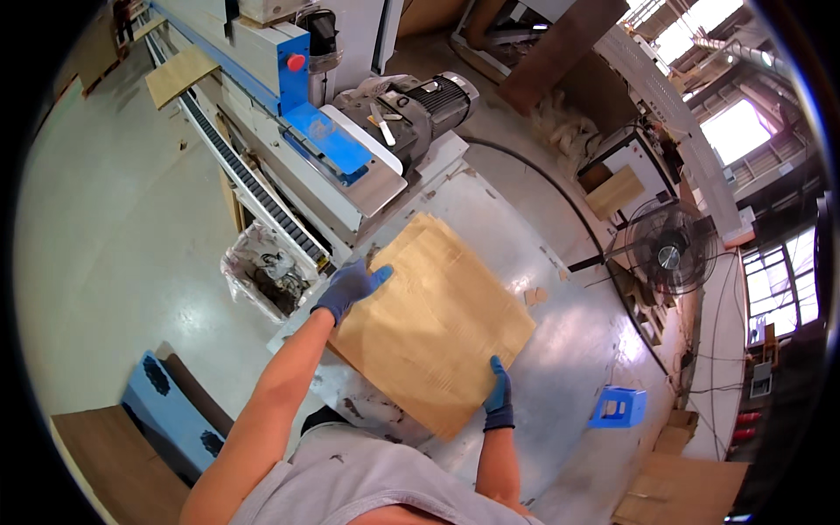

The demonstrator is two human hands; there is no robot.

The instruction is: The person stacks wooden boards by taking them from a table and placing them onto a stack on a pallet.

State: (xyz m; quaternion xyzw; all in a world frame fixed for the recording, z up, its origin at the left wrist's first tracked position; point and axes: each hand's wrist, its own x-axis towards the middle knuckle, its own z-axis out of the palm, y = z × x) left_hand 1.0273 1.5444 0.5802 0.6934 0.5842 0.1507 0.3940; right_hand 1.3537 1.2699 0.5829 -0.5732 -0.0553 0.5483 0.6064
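A stack of thin, tan wooden boards [437, 324] lies at an angle on a grey metal table [525, 376] in front of me. Its sheets are slightly fanned at the far corner. My left hand [352, 286], in a blue glove, grips the stack's left edge with the thumb on top. On the near right edge, my gloved right hand [499, 394] also has its thumb over the top board. The other fingers of both hands are partly hidden beside or beneath the boards.
A long machine with a blue end plate [324, 140] and red button [296, 62] stands beyond the table, beside a motor [437, 101]. A lined bin [271, 271] sits at left, a blue stool [618, 407] and fan [669, 249] at right. Small scraps [535, 296] lie near the stack.
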